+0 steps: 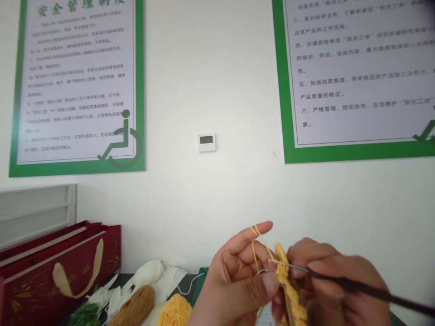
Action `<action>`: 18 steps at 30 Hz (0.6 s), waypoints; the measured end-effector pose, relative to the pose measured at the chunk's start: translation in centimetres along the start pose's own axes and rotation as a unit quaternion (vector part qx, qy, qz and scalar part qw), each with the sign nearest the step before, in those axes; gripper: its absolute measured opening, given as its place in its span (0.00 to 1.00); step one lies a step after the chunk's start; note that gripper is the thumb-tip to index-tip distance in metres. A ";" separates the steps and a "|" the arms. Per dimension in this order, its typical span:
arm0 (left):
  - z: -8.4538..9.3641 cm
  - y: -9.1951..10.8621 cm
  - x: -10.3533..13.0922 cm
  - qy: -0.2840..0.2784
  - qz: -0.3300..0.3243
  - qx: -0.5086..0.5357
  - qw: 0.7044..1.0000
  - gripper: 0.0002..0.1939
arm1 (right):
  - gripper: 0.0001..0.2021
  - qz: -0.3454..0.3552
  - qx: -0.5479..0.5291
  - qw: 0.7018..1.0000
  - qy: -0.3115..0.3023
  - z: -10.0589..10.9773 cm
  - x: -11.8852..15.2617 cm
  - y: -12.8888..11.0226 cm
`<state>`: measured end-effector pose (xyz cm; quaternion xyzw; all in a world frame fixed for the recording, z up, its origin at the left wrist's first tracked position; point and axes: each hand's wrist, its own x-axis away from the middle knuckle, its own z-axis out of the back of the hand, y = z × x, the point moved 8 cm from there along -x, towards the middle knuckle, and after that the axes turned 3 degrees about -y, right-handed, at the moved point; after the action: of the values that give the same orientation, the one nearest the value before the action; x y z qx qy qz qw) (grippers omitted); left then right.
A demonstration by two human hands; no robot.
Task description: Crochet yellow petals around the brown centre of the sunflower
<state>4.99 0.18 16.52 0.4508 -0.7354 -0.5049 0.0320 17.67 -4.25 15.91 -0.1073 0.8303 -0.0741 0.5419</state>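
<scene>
A strip of yellow crochet work [288, 292] is pinched between the thumb and fingers of my left hand [238, 280]. Yellow yarn loops around the raised index finger of that hand and runs down to the work. My right hand [340, 280] grips a crochet hook [353, 285] with a dark handle. The hook's thin metal tip lies at the top of the yellow piece, beside the left thumb. Some fingers of my right hand are hidden behind the work.
Yellow [175, 311], brown [136, 308] and white yarn [149, 273] lie on the dark table at the lower left, near green strands [84, 314]. Dark red gift bags [84, 258] stand at the far left. Part of a green mat [199, 285] shows beside my left hand.
</scene>
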 end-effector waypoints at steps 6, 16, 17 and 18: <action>0.2 0.7 0.0 -0.012 -0.037 -0.015 0.999 0.20 | 0.11 -0.196 -0.174 0.965 -0.022 -1.7 -0.2 2.7; 0.1 1.5 0.8 0.085 -0.163 -0.075 0.980 0.25 | 0.13 0.023 0.104 0.988 -0.112 -0.8 -0.9 -0.3; 0.1 1.4 0.8 0.086 -0.156 -0.069 0.982 0.25 | 0.15 0.020 0.114 0.986 -0.121 -0.6 -0.6 -0.2; 0.1 1.1 0.6 0.080 -0.139 -0.060 0.985 0.26 | 0.17 -0.012 0.090 0.993 -0.076 0.4 -0.4 0.3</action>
<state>3.85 -0.11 17.08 0.5845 -0.6294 -0.5099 0.0471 18.15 -3.87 15.99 -0.0729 0.7751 -0.1466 0.6102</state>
